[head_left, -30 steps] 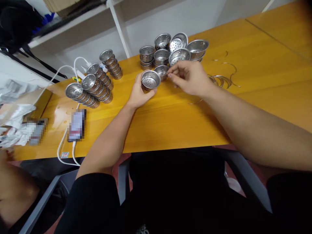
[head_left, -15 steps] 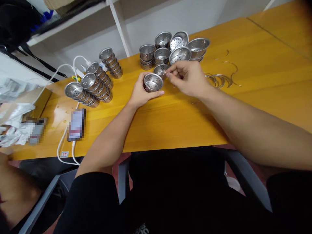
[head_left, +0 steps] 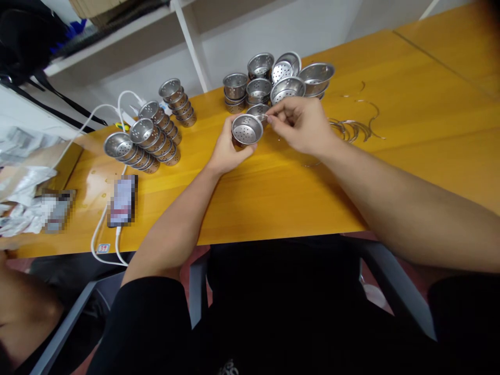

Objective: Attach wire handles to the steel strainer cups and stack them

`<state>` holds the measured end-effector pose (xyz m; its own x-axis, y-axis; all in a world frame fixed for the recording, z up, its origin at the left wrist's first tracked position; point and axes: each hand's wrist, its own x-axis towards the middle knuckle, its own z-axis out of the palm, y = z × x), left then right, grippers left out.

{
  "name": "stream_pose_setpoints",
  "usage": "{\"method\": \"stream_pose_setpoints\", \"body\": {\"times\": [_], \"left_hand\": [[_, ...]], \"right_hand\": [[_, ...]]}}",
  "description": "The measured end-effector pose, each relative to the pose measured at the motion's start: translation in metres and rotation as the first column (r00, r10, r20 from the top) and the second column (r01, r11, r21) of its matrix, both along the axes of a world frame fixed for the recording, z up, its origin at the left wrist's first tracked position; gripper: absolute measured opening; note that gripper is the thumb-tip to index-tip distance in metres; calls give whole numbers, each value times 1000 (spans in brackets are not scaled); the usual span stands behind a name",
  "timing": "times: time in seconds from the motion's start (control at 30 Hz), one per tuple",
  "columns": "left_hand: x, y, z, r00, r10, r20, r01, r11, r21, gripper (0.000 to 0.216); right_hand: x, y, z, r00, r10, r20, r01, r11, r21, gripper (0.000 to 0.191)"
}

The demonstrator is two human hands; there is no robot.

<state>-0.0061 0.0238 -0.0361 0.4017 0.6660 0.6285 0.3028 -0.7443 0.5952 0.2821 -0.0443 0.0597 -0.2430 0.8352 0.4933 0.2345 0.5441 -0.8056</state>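
Observation:
My left hand (head_left: pixel 225 151) is closed around a small perforated metal cup (head_left: pixel 246 129), holding it just above the yellow table (head_left: pixel 273 192). My right hand (head_left: pixel 302 125) pinches a thin wire piece at the cup's right rim, with the fingers pressed together. Just behind my hands stands a cluster of loose perforated metal cups (head_left: pixel 273 83). A bundle of thin curved wires (head_left: pixel 351 127) lies to the right of my right hand.
Rows of stacked metal cups (head_left: pixel 150 138) lie at the left. A phone (head_left: pixel 123 200) with a white cable (head_left: pixel 103 234) lies near the front edge. Crumpled plastic wrapping (head_left: pixel 23 198) sits far left. Another person's arm (head_left: pixel 23 312) shows at the lower left.
My left hand has lifted and tilted the cup slightly towards my right hand. My right hand has stayed at the rim, pinching the wire.

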Motion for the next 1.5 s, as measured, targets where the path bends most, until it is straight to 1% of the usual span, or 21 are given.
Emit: {"method": "stream_pose_setpoints", "body": {"times": [0.1, 0.17, 0.23, 0.3, 0.4, 0.47, 0.53, 0.63, 0.77, 0.83, 0.93, 1.07, 1.13, 1.17, 1.23, 1.37, 1.43, 1.5], "left_hand": [[-1, -3, 6, 998, 55, -42, -54, 998, 30, 105], [-1, -7, 12, 994, 95, -47, -93, 995, 47, 103], [-1, -9, 15, 993, 118, -32, -117, 993, 33, 99], [-1, -9, 14, 993, 120, -15, -121, 993, -15, 98], [1, -5, 8, 995, 100, 3, -99, 992, -74, 104], [4, -1, 4, 997, 76, 16, -75, 995, -69, 109], [9, -1, 4, 998, 65, 10, -64, 996, -60, 107], [15, -10, 13, 997, 72, -17, -73, 995, -73, 99], [15, -27, 31, 995, 102, -19, -103, 992, -72, 98], [13, -30, 35, 991, 134, 2, -134, 988, -83, 97], [13, -30, 33, 989, 142, 36, -135, 981, -138, 100], [17, -29, 27, 996, 70, 56, -58, 980, -193, 110], [19, -31, 27, 996, 64, 63, -51, 980, -194, 111], [20, -32, 27, 996, 65, 61, -52, 980, -193, 111], [21, -33, 27, 997, 55, 47, -45, 980, -191, 112], [20, -33, 24, 1000, 19, 6, -17, 982, -189, 118], [20, -33, 24, 1000, 19, -4, -20, 982, -188, 116], [20, -36, 27, 999, 32, -10, -33, 982, -187, 113]], "right_hand": [[0, 0, 1, 1000, 6, -12, -5, 1000, 24, 45], [-1, 0, 0, 1000, 17, -9, -17, 998, 53, 41], [-2, 0, -1, 1000, 12, 4, -12, 999, 43, 40], [-3, -1, -2, 1000, -4, 22, 4, 1000, 6, 43], [-4, -3, -1, 1000, -3, 21, 3, 1000, -20, 50], [-5, -4, 1, 1000, 8, 9, -8, 1000, -7, 52], [-5, -5, 3, 1000, 8, -1, -8, 1000, 3, 54], [-5, -6, 5, 1000, -2, 1, 2, 1000, -4, 56], [-4, -5, 5, 1000, -7, 6, 7, 1000, -5, 59], [-5, -5, 3, 1000, -5, 9, 5, 1000, -6, 59], [-5, -5, 1, 1000, -11, 9, 11, 1000, -17, 53], [-7, -5, 1, 1000, 3, 28, -2, 999, -40, 30], [-9, -5, 0, 999, 2, 51, 0, 999, -41, 20], [-10, -5, 0, 998, -7, 59, 10, 999, -41, 19], [-12, -4, -1, 997, -34, 63, 37, 998, -45, 23], [-13, -5, -3, 996, -57, 64, 60, 997, -50, 39], [-13, -6, -3, 997, -47, 56, 50, 997, -55, 41], [-14, -7, -2, 998, -37, 51, 41, 997, -68, 39]]}}
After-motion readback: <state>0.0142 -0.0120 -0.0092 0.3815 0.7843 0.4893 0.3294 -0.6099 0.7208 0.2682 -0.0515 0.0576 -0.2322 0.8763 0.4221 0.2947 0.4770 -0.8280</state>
